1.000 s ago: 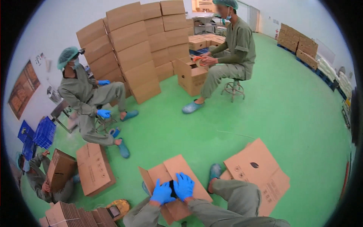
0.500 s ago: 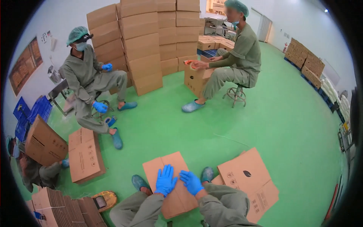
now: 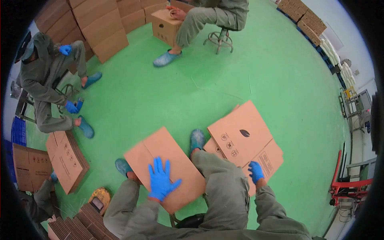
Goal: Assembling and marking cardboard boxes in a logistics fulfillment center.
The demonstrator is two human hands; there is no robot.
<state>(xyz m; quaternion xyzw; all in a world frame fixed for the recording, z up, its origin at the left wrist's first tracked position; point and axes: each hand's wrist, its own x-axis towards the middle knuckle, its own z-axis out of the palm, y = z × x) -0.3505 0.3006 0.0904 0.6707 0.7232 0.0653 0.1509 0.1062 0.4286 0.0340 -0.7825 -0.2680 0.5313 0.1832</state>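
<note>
On the green floor (image 3: 224,80) beside the person's right leg lies a stack of flattened brown cartons (image 3: 244,138), plain cardboard with small dark printed symbols. Across the knees rests one flat carton (image 3: 176,160), unprinted side up. Left hand (image 3: 161,180) presses it, fingers spread; right hand (image 3: 256,171) touches the stack's edge, fingers curled.

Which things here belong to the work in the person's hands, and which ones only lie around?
In hand:
- left hand flat on the lap carton
- right hand on the floor stack of flat cartons

Lying about:
- carton bundle at left
- box wall at the back
- stool
- red cart
</note>
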